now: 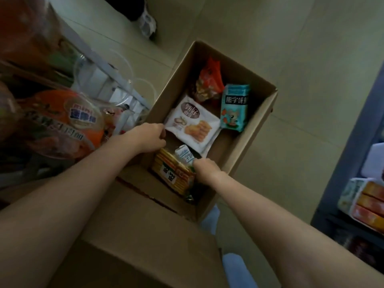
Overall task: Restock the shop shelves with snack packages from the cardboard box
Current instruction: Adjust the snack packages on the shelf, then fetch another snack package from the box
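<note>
Dim, soft, greenish light; blurred left edge, wide-angle warp, darker corners.

Tiled floor [291, 48], pale, grout lines visible. Open cardboard box [257, 129] stands directly on it. Shelf unit [116, 84] at left and dark shelf [351, 142] at right flank the box. Dark object [143, 19] on floor beyond, blurred.

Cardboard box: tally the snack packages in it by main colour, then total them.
White: 1, biscuit pack
Teal: 2, upright pack, small pack
Red-orange: 1, bag
Yellow: 1, cracker pack
Total: 5
</note>
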A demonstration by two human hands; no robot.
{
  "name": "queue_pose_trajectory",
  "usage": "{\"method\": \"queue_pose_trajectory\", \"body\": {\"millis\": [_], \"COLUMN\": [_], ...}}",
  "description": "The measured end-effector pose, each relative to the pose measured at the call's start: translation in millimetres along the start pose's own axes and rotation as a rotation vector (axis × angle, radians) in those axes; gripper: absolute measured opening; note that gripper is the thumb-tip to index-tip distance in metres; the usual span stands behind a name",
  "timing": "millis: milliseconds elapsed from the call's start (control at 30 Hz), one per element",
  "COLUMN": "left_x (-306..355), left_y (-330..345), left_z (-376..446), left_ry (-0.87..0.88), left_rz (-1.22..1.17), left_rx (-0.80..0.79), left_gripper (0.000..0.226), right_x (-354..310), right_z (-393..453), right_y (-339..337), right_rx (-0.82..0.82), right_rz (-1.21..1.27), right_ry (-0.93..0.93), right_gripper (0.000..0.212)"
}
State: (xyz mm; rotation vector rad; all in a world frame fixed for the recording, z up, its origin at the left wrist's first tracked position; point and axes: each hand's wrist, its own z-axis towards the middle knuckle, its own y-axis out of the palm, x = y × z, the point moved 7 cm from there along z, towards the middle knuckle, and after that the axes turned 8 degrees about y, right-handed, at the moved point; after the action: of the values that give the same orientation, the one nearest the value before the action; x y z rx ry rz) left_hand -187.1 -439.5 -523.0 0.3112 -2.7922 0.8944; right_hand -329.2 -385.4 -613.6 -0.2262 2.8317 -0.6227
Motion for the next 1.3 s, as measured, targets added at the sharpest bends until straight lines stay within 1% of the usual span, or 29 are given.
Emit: {"method": "queue_pose_trajectory", "body": {"millis": [67, 133, 233, 333, 367, 400, 467, 500, 567, 600, 633, 667, 700, 733, 800, 867, 900, 933, 1000, 1033, 1067, 1100, 1133, 1167, 1200, 1233, 1267, 1300], "left_x": [3, 18, 62, 131, 160, 191, 254, 287, 355, 386, 418, 449, 480, 511, 568, 619, 644, 667, 709, 725, 742, 757, 771, 783, 793, 804, 813, 823], "left_y": [4, 0, -22, -53, -66, -80, -101, -106, -103, -95, -85, -73, -61, -48, -22, 2, 13, 24, 47, 58, 70, 85, 98, 111, 121, 127, 133, 138], "left_z": [-2, -11, -30, -60, -73, -89, -123, -143, -185, -207, -230, -253, -276, -302, -350, -396, -419, -442, -479, -492, -509, -526, -542, -559, -574, -588, -603, -620], "left_ry": [0.014, 0.063, 0.191, 0.340, 0.375, 0.409, 0.501, 0.563, 0.698, 0.751, 0.800, 0.849, 0.905, 0.961, 1.077, 1.168, 1.220, 1.266, 1.332, 1.365, 1.405, 1.443, 1.470, 1.484, 1.474, 1.445, 1.430, 1.460], "left_rz": [0.010, 0.037, 0.090, 0.184, 0.213, 0.225, 0.177, 0.111, -0.044, -0.093, -0.131, -0.165, -0.200, -0.230, -0.271, -0.261, -0.224, -0.169, -0.002, 0.119, 0.278, 0.448, 0.636, 0.832, 1.034, 1.193, 1.296, 1.367], "left_rx": [0.008, 0.024, 0.057, 0.086, 0.121, 0.170, 0.239, 0.230, 0.138, 0.080, 0.030, -0.010, -0.054, -0.093, -0.165, -0.210, -0.222, -0.222, -0.228, -0.226, -0.210, -0.192, -0.146, -0.073, 0.038, 0.171, 0.286, 0.404], "left_gripper": [0.037, 0.048, 0.070, 0.090, 0.089, 0.083, 0.058, 0.047, 0.030, 0.026, 0.025, 0.026, 0.029, 0.035, 0.046, 0.052, 0.052, 0.048, 0.032, 0.025, 0.023, 0.023, 0.015, 0.014, 0.034, 0.049, 0.057, 0.058], "right_x": [-4, -5, 6, 38, 55, 75, 118, 142, 202, 232, 261, 289, 311, 331, 362, 378, 381, 383, 380, 378, 378, 379, 381, 383, 384, 383, 380, 376], "right_z": [-7, -26, -77, -163, -200, -237, -319, -365, -461, -512, -564, -613, -659, -699, -765, -811, -830, -847, -880, -893, -907, -924, -939, -952, -962, -971, -977, -981], "right_y": [-18, -56, -130, -196, -213, -227, -244, -246, -238, -225, -206, -181, -152, -121, -56, 5, 31, 55, 98, 113, 130, 146, 160, 170, 176, 176, 172, 165], "right_rx": [0.098, 0.198, 0.377, 0.510, 0.549, 0.600, 0.738, 0.829, 1.074, 1.222, 1.359, 1.462, 1.524, 1.553, 1.547, 1.500, 1.483, 1.478, 1.500, 1.518, 1.554, 1.605, 1.646, 1.661, 1.653, 1.645, 1.628, 1.602], "right_rz": [0.085, 0.169, 0.095, 0.033, 0.030, 0.047, 0.129, 0.197, 0.383, 0.481, 0.571, 0.645, 0.699, 0.742, 0.850, 1.022, 1.109, 1.188, 1.286, 1.308, 1.325, 1.323, 1.291, 1.225, 1.147, 1.071, 1.001, 0.914], "right_ry": [-0.016, -0.042, -0.151, -0.249, -0.245, -0.233, -0.189, -0.147, -0.048, 0.003, 0.056, 0.120, 0.191, 0.265, 0.390, 0.427, 0.425, 0.420, 0.433, 0.449, 0.486, 0.544, 0.620, 0.702, 0.770, 0.798, 0.808, 0.824], "right_gripper": [0.019, 0.016, 0.023, 0.026, 0.024, 0.022, 0.020, 0.020, 0.022, 0.025, 0.029, 0.031, 0.032, 0.032, 0.032, 0.031, 0.029, 0.028, 0.030, 0.029, 0.028, 0.028, 0.030, 0.036, 0.043, 0.048, 0.051, 0.052]}}
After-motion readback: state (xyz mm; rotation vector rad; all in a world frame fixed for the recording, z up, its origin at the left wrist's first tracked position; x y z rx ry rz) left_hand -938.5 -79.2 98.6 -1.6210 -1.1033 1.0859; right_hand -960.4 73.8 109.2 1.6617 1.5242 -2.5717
